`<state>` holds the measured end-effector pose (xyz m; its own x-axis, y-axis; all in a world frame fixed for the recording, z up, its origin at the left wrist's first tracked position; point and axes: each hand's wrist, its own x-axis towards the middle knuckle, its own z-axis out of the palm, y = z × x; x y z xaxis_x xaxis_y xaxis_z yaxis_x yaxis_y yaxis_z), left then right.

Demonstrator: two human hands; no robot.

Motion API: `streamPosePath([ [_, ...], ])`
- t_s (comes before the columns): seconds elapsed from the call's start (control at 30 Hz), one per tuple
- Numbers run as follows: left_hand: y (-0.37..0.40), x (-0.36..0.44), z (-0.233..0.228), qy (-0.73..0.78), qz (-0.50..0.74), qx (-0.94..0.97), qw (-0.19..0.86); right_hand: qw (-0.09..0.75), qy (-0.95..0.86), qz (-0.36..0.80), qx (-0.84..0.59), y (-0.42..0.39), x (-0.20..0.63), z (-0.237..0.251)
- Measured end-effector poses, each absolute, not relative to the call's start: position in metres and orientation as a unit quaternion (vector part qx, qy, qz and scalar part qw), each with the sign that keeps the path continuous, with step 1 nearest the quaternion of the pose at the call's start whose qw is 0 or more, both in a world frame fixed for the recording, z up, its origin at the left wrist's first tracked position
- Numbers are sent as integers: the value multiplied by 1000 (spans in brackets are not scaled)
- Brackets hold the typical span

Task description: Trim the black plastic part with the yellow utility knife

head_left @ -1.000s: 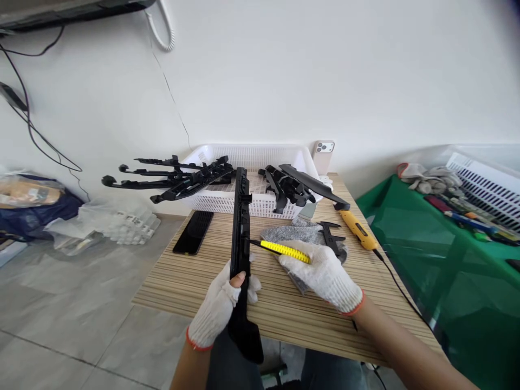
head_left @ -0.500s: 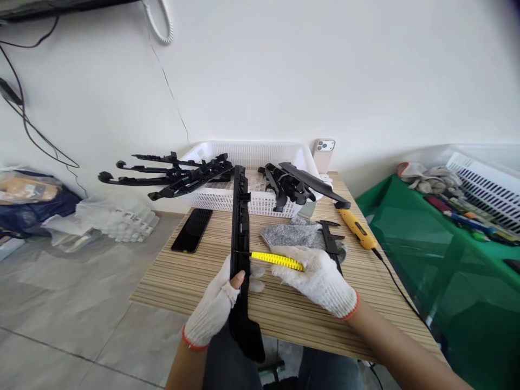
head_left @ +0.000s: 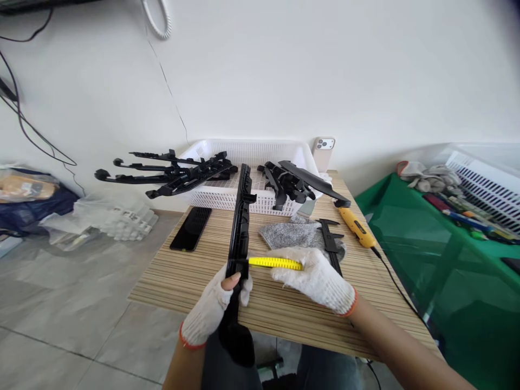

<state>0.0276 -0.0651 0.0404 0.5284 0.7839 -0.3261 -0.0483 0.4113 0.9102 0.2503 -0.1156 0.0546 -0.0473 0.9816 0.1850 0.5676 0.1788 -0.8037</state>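
Now my left hand (head_left: 211, 311), gripping the black strip (head_left: 240, 227), has tilted it; right hand (head_left: 314, 277) pinches the yellow knife (head_left: 275, 263) beside the grey cloth (head_left: 294, 234).

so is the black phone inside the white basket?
No, the black phone lies flat on the striped tabletop, in front of the white basket and outside it.

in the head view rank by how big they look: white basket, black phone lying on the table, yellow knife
1. white basket
2. black phone
3. yellow knife, held in the right hand; it looks close to the phone in size and is nearer the camera, so that order is unsure.
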Motion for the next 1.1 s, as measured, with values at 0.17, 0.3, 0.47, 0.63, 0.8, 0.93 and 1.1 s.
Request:
streamPosePath([
  [0.17, -65, 26, 40, 385, 274, 436, 766, 404, -663, 215, -593, -115, 250, 52],
  [0.3, -64, 24, 40, 354, 263, 416, 795, 379, -674, 244, -585, -115, 252, 53],
  [0.47, -64, 21, 30, 337, 262, 409, 807, 404, -668, 203, -591, -117, 251, 53],
  [0.63, -64, 19, 25, 339, 252, 408, 809, 384, -694, 180, -582, -118, 249, 53],
  [0.8, -62, 20, 32, 319, 245, 400, 823, 390, -693, 159, -585, -118, 251, 53],
  [0.93, -63, 20, 33, 329, 262, 404, 813, 369, -708, 173, -576, -118, 253, 53],
  [1.1, -64, 22, 35, 329, 253, 412, 811, 388, -674, 232, -585, -118, 253, 55],
])
